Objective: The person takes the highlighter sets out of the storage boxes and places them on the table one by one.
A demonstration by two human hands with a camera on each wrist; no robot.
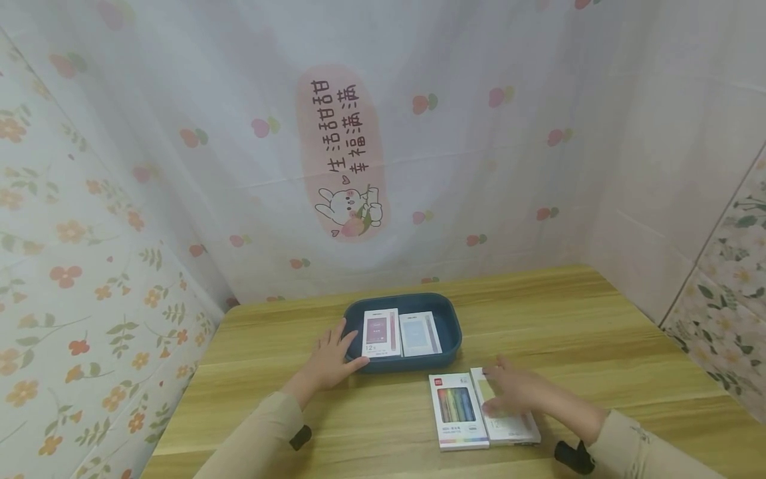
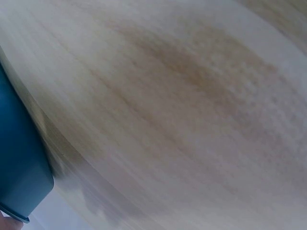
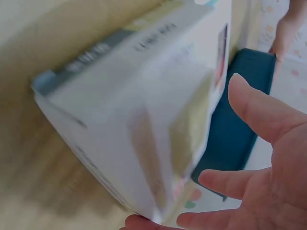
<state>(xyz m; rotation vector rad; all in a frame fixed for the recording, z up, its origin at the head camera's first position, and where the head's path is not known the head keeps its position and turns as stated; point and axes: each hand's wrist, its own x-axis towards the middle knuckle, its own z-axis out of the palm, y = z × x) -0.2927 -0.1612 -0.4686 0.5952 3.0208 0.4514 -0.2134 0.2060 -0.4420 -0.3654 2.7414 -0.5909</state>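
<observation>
My left hand (image 1: 328, 361) rests at the left end of a dark blue tray (image 1: 450, 340), its thumb along the front rim. Inside the tray lie a white box with a purple panel (image 1: 377, 331) and one with a light blue panel (image 1: 421, 334), side by side. My right hand (image 1: 516, 389) hovers over a white box with a yellow-green panel (image 1: 513, 429), fingers spread around it. In the right wrist view, the thumb stands apart from this box and a fingertip is right at its corner. Touching it on the left lies a white box of coloured sticks (image 1: 456, 406), seen through its window.
The wood-grain table (image 1: 251, 372) runs back to a white curtain (image 1: 455, 173) printed with fruit and a rabbit. Flowered cloth (image 1: 78, 266) hangs at the left, and more hangs on the right. Dark wrist straps (image 1: 574, 458) show by both sleeves.
</observation>
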